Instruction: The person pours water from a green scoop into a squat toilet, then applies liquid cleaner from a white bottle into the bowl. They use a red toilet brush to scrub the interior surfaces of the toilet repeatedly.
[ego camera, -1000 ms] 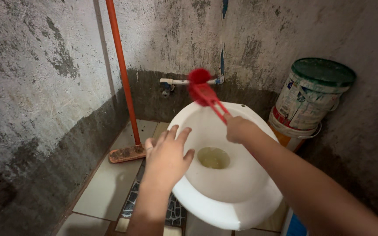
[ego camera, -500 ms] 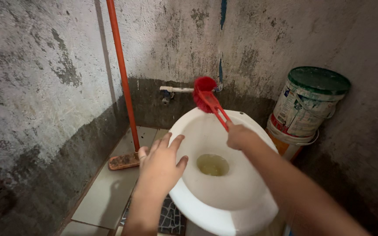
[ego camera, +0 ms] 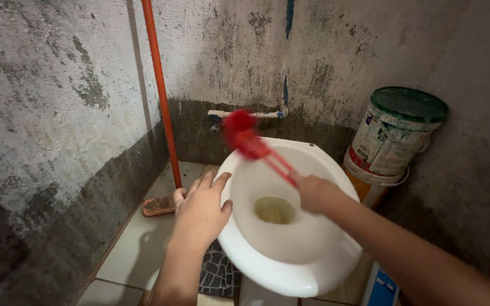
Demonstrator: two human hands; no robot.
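Right hand [ego camera: 316, 192] grips red brush [ego camera: 250, 139] above toilet bowl [ego camera: 290, 249]

The light is dim and even, coming from behind me, with soft shadows on the floor tiles [ego camera: 137, 249]. The red toilet brush [ego camera: 245, 136] in my right hand [ego camera: 316, 192] is smeared by motion blur. Walls bend at the frame edges; corners darken.

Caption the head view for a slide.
Right hand holds a red brush over the toilet bowl; left hand rests on its rim.
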